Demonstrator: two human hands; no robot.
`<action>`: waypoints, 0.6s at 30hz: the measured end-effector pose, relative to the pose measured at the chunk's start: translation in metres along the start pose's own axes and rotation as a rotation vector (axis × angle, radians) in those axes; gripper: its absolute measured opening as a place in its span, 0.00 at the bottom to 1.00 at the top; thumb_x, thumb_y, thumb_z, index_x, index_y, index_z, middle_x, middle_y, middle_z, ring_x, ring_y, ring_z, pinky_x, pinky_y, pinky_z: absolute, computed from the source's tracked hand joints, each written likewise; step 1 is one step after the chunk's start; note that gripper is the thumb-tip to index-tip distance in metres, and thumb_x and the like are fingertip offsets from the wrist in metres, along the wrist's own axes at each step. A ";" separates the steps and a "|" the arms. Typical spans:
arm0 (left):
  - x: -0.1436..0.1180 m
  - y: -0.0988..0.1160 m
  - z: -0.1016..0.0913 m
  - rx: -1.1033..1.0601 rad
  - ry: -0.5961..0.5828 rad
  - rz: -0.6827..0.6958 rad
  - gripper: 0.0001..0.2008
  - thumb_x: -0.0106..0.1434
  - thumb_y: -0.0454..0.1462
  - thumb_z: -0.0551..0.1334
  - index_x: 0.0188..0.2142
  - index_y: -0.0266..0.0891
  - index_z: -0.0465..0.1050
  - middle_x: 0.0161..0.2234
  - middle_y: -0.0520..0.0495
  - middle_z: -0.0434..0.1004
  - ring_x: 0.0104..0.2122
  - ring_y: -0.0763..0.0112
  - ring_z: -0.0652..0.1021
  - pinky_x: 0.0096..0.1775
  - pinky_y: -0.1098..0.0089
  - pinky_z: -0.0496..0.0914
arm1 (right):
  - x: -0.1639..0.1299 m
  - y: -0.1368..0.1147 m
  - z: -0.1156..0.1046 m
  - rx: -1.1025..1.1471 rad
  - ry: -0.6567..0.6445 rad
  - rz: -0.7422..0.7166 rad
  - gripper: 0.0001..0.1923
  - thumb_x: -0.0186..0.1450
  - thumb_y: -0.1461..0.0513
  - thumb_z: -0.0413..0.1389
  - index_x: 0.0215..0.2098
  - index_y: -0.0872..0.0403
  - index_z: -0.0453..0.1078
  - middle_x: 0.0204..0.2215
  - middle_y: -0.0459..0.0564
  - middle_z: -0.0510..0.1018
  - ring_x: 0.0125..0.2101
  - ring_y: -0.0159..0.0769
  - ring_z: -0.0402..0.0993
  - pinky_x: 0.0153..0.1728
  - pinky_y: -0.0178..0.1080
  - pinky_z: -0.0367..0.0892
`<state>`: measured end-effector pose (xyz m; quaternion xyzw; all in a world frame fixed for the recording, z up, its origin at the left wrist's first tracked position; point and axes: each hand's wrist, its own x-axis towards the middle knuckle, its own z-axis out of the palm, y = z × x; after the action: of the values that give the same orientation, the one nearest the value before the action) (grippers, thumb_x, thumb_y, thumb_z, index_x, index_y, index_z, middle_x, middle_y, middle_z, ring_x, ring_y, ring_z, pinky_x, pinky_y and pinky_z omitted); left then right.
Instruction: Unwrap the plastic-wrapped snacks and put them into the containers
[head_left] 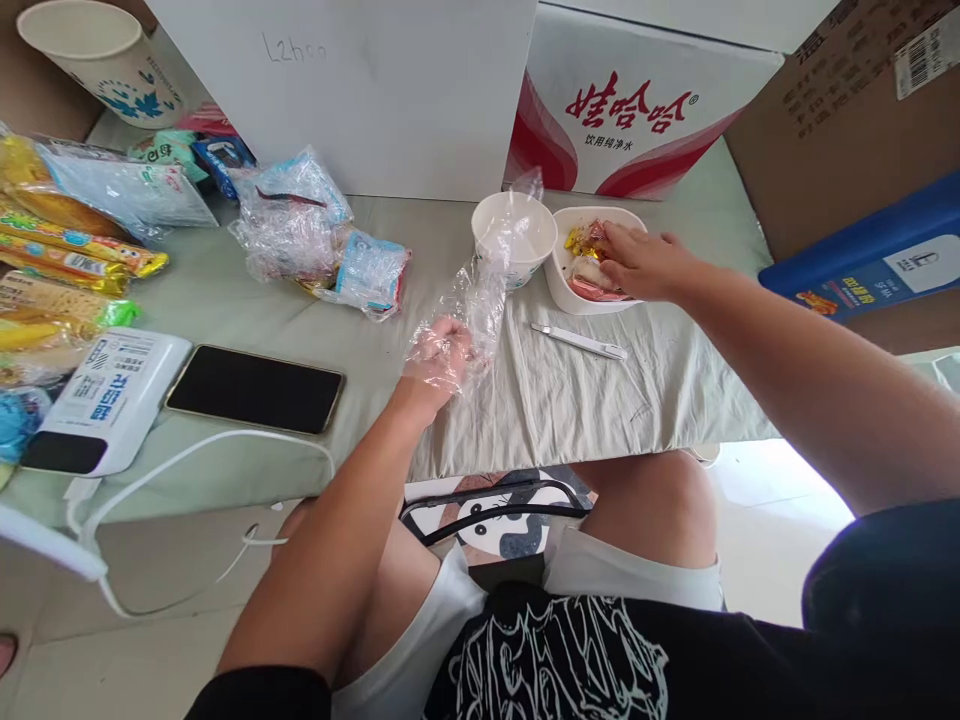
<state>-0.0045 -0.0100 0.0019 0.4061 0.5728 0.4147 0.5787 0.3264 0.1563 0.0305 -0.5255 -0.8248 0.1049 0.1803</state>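
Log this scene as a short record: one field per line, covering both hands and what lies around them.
left hand: left hand inside a clear plastic glove, resting on the cloth
right hand: right hand bare, fingers in the white container of wrapped snacks
between the hands: white paper bowl
on the cloth: white pen-like tool
to the left: black phone, white power bank with cable, snack packets
behind: red and white carton

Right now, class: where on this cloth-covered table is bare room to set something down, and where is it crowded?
Bare cloth lies between the phone and the crumpled wrappers, and along the front edge below the white utensil. Crowded: the left side's snack packets, and around the paper bowl and food dish.
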 end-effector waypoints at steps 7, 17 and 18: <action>-0.011 0.006 -0.007 0.341 -0.395 0.104 0.07 0.62 0.43 0.62 0.32 0.42 0.69 0.31 0.50 0.78 0.32 0.66 0.78 0.35 0.68 0.70 | -0.029 -0.092 -0.008 0.252 -0.025 -0.032 0.44 0.61 0.63 0.61 0.74 0.52 0.55 0.71 0.57 0.67 0.69 0.53 0.66 0.70 0.56 0.64; -0.030 0.022 0.007 0.718 -0.866 0.112 0.06 0.54 0.33 0.58 0.22 0.40 0.65 0.22 0.53 0.68 0.26 0.72 0.66 0.31 0.68 0.58 | -0.042 -0.150 0.030 0.473 -0.312 -0.415 0.49 0.58 0.66 0.61 0.76 0.42 0.55 0.71 0.49 0.66 0.70 0.51 0.64 0.72 0.54 0.61; -0.030 0.022 0.007 0.730 -0.889 0.118 0.05 0.54 0.33 0.58 0.22 0.40 0.65 0.22 0.54 0.68 0.25 0.72 0.65 0.31 0.67 0.57 | -0.045 -0.151 0.033 0.506 -0.343 -0.396 0.49 0.58 0.66 0.62 0.75 0.42 0.56 0.66 0.51 0.72 0.64 0.49 0.71 0.69 0.53 0.65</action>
<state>0.0026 -0.0314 0.0327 0.7459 0.3569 0.0112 0.5622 0.2048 0.0516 0.0472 -0.2692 -0.8768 0.3552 0.1804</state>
